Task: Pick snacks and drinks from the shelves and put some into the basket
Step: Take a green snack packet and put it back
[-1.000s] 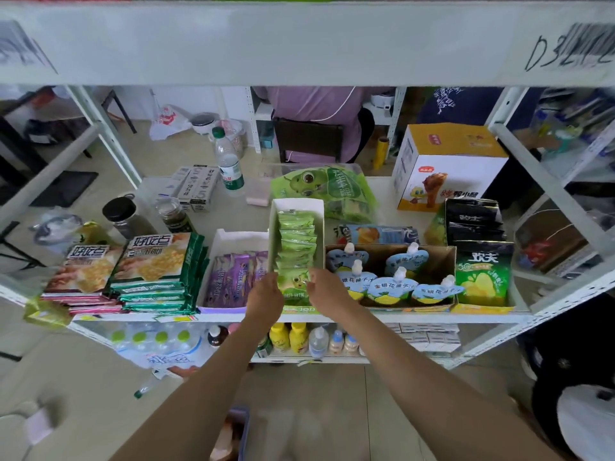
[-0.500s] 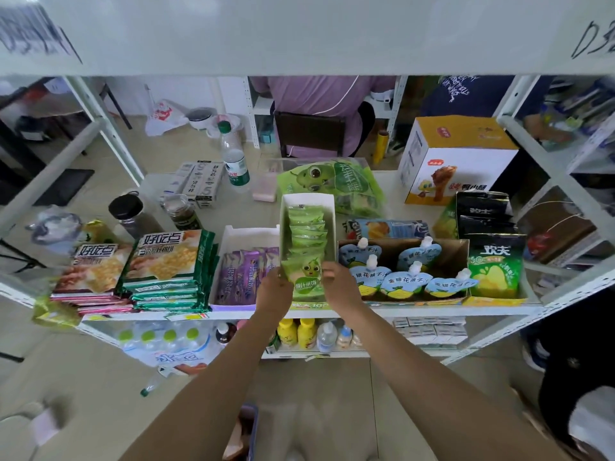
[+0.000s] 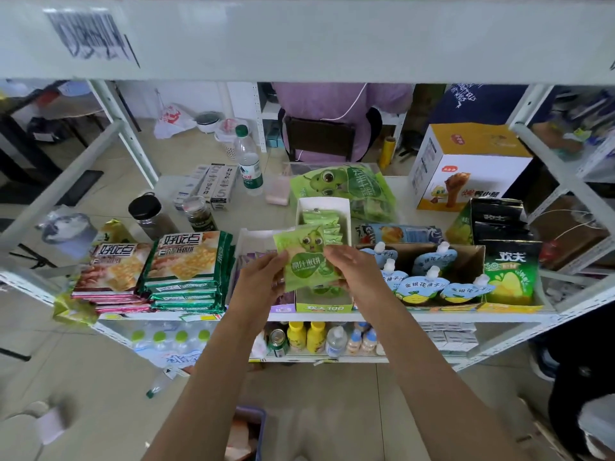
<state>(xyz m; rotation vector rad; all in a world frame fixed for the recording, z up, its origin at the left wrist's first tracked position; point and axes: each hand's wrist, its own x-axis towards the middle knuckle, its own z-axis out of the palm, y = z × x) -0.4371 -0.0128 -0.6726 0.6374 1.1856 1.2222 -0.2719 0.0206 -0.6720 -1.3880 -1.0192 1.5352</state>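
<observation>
A small green snack packet with a cartoon face is held up above the front of its white display box on the middle shelf. My left hand grips the packet's left edge and my right hand grips its right edge. More green packets stand in a row inside the box behind it. The basket shows only as a purple-blue rim at the bottom, under my left forearm, with something pale inside.
Cracker packs lie stacked at left, juice pouches in a cardboard tray at right, a green chip bag beyond. Small bottles and a can line the lower shelf. The upper shelf beam spans overhead. A person in purple sits behind.
Both hands closed on the front green packet and lifted it up out of the box toward me. The camera moved closer to the shelf.
</observation>
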